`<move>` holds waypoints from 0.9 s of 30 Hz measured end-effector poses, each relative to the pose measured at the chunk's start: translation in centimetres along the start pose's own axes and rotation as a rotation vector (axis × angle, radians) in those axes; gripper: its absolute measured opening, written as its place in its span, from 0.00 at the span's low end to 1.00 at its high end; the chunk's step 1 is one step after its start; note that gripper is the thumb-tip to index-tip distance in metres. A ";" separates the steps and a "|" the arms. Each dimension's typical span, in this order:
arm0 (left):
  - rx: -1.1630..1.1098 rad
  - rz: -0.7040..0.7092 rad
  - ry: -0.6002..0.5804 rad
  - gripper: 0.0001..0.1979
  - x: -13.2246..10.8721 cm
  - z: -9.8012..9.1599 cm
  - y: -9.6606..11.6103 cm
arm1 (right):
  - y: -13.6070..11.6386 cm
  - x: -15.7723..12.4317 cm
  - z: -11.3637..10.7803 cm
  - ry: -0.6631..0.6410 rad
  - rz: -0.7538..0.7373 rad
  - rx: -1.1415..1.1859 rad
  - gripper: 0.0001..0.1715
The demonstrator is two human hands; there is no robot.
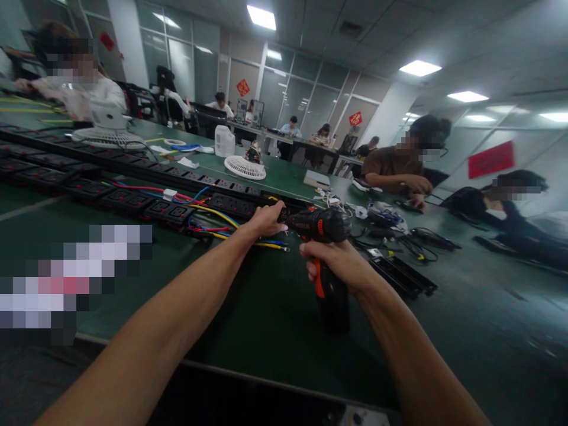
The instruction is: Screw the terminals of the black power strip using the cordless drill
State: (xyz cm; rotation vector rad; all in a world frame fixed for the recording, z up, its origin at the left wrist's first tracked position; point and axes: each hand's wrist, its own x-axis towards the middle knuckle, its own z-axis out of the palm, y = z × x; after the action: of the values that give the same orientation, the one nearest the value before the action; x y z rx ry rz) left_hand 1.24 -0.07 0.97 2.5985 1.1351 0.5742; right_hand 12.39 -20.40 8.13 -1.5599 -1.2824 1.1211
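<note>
A black drill (326,226) with orange trim (handle downward) points left, its nose near the right end of a long black socket strip (231,204).

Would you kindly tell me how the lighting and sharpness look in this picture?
In the head view, ceiling lights glare white, the green table darkens toward its near middle, wide-angle stretch and softness grow toward the right edge, and the power drill looks comparatively clear.

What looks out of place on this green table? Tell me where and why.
Coloured wires lie loose along the black socket strips near the left hand, looking unfinished. Beyond them, a white round grille lies flat with what looks like bare mechanism on top, apparently uncased. No spill shows.
</note>
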 end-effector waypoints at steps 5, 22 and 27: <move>0.008 0.007 0.008 0.27 0.2 0.2 -0.2 | -0.2 -0.1 0.1 0.010 0.006 -0.003 0.11; -0.015 -0.001 0.011 0.27 -0.1 0.1 -0.1 | 0.1 0.0 -0.1 0.013 0.003 -0.029 0.07; -0.012 -0.009 0.014 0.27 -0.1 0.1 -0.1 | 0.1 0.0 0.0 0.014 0.003 -0.030 0.09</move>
State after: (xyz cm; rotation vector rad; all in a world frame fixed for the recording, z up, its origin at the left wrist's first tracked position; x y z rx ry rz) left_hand 1.19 -0.11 0.85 2.5822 1.1436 0.5963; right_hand 12.42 -20.39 8.07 -1.5895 -1.2931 1.0953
